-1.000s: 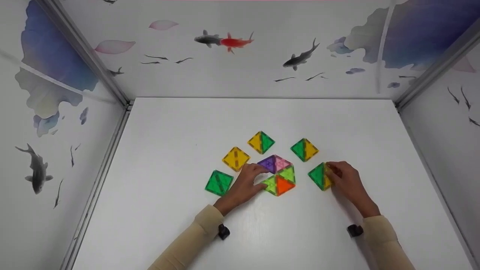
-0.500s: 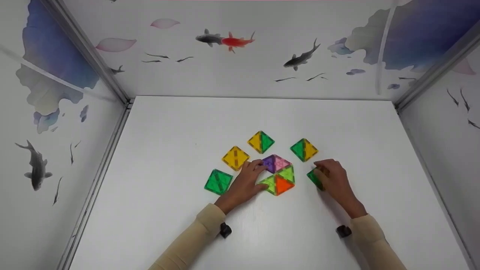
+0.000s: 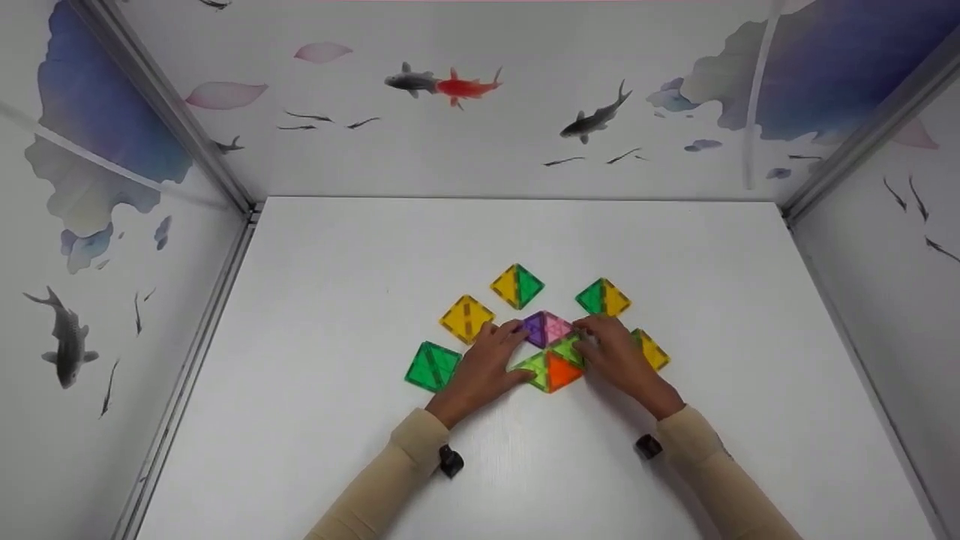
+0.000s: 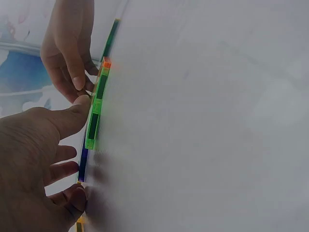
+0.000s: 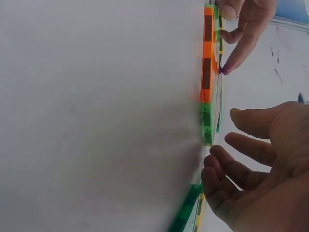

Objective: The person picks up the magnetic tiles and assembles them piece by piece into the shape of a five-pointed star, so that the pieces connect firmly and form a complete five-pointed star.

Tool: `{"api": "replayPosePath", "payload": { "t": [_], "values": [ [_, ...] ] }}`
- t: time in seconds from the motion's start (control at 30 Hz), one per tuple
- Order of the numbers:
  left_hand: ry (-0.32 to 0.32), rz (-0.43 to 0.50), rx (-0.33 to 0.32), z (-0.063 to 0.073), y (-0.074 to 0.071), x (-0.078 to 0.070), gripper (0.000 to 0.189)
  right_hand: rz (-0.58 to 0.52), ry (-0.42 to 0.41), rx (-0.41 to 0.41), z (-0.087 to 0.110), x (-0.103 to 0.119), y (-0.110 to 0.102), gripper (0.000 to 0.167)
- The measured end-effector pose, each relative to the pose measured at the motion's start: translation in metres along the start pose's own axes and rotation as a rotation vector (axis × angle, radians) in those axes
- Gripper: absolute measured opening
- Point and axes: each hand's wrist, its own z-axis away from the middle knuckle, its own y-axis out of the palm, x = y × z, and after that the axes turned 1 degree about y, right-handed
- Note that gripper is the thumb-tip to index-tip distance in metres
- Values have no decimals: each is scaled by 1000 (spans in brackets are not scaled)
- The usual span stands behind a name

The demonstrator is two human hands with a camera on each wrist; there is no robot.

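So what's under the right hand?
A light-green triangle pokes out at one side of the right hand, and a yellow triangle at the other. What the palm itself covers can't be seen from above.

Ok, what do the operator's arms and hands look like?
Left hand and right hand are bare, no gloves. Both arms wear plain beige sleeves reaching about to the wrist. A small, blocky black device sits on the inner side of each cuff. No cables or markings visible.
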Motion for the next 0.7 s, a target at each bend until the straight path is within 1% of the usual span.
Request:
{"api": "replayPosePath", "payload": {
  "t": [0.17,0.27,0.43,0.6,0.7],
  "values": [
    [-23,-10,37,0,1,0,83,8,10,18,-7,3,5,38],
    [-30,-12,44,-1,1,0,82,-19,30,24,-11,4,7,38],
    [-7,14,19,-2,2,1,80,-94,94,29,-18,4,4,34],
    [15,50,1,-2,3,2,82,-179,117,46,-23,2,-1,31],
    [18,69,2,-3,2,1,81,-206,121,77,-26,-1,-5,31]
  ]
}}
